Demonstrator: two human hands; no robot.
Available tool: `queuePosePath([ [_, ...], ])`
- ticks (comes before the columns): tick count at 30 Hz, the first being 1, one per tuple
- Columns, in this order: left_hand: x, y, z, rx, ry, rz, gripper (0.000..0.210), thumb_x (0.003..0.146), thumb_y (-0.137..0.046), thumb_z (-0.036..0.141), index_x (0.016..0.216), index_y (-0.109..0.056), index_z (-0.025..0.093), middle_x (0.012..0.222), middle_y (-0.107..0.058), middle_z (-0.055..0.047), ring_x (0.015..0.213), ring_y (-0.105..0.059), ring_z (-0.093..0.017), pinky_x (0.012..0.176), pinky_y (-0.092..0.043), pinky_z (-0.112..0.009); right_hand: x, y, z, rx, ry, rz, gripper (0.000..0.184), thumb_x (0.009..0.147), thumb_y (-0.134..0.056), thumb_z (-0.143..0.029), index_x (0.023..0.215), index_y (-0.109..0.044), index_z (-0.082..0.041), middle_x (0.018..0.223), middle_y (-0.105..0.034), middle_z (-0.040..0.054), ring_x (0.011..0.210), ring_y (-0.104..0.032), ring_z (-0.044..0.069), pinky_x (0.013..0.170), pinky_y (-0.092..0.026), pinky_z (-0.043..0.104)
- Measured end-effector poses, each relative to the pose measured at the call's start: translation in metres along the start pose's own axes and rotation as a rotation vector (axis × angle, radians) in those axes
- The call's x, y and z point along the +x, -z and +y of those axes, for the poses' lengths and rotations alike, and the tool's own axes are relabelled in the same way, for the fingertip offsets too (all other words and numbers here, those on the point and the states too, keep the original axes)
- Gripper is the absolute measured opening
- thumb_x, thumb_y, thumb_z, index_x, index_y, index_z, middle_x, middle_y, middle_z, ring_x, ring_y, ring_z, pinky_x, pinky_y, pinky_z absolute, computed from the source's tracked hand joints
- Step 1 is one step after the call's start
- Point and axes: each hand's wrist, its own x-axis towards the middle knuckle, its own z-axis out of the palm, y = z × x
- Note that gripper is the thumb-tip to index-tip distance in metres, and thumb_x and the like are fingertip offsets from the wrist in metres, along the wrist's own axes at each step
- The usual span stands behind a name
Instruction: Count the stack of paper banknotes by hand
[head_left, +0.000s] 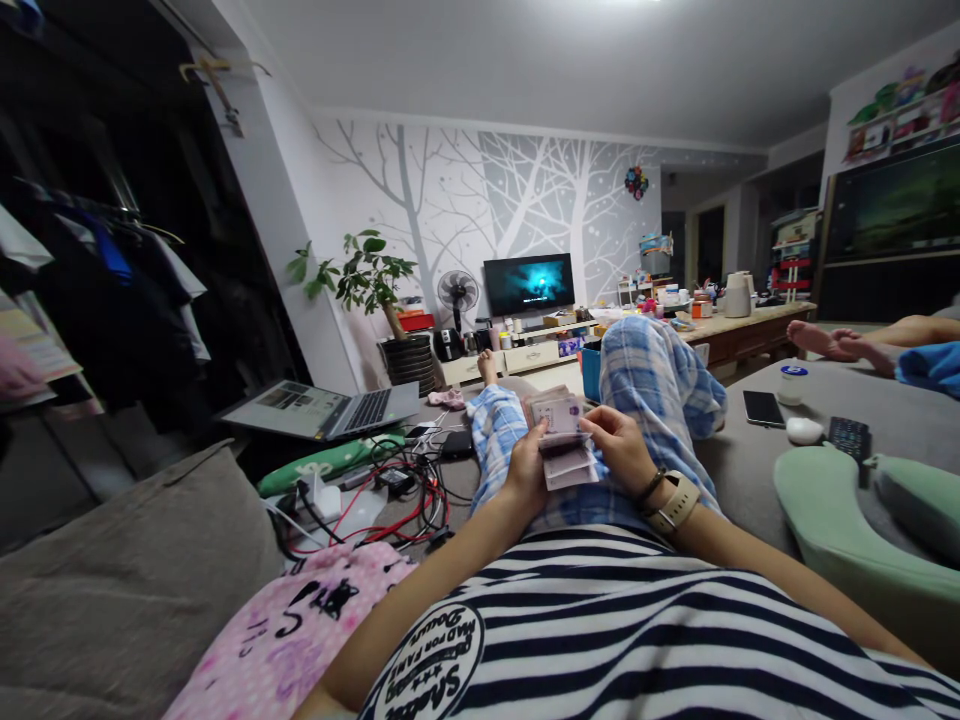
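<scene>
A stack of purple-grey banknotes (pixel 568 466) is held over my lap, its notes bent and fanned so that both ends show. My left hand (pixel 528 468) wraps round the left side of the stack, thumb on top. At the upper right edge, my right hand (pixel 616 442) pinches a banknote (pixel 562 412) between thumb and fingers. A pale watch (pixel 679 500) and a dark bracelet are on the right wrist. Beneath the notes are blue plaid trousers (pixel 652 380), with the right knee raised.
On the left lie an open laptop (pixel 330 408), tangled cables (pixel 431 500) and a pink cushion (pixel 300 620). To the right are a phone (pixel 763 408), a remote (pixel 849 436) and a green neck pillow (pixel 832 510). Another person's feet (pixel 825 340) rest at the far right.
</scene>
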Motion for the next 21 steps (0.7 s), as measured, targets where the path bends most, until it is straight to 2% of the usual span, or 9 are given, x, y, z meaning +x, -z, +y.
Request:
queuePosePath([
  [8,-0.0036,-0.0025,0.0014,0.019,0.020,0.020,0.028,0.077,-0.055,0.027,0.099,-0.063,0.012,0.077,-0.069,-0.007,0.075,-0.066,-0.022,0.071,-0.052,-0.034,-0.0007,-0.0009,0.0030,0.011,-0.025,0.005,0.027,0.071,-0.064,-0.043,0.067,-0.060,-0.017,0.060,-0.055,-0.0007,0.053,-0.046,0.012,0.051,-0.037,0.024],
  [15,0.0017,0.0003,0.0034,0.052,0.053,0.079,0.020,0.077,-0.056,0.027,0.086,-0.064,0.010,0.072,-0.069,-0.009,0.071,-0.066,-0.022,0.069,-0.053,-0.035,0.0039,-0.0062,-0.0004,0.098,-0.068,0.016,0.028,0.067,-0.065,-0.044,0.064,-0.059,-0.017,0.056,-0.054,-0.0021,0.051,-0.046,0.011,0.050,-0.037,0.024],
  [21,0.0028,-0.0009,0.0028,0.000,0.086,0.023,0.026,0.080,-0.053,0.029,0.095,-0.064,0.010,0.080,-0.070,-0.010,0.076,-0.066,-0.023,0.072,-0.053,-0.035,0.0059,-0.0057,-0.0027,0.132,-0.099,0.031,0.032,0.063,-0.068,-0.046,0.062,-0.058,-0.016,0.053,-0.053,-0.0026,0.048,-0.043,0.009,0.047,-0.034,0.024],
])
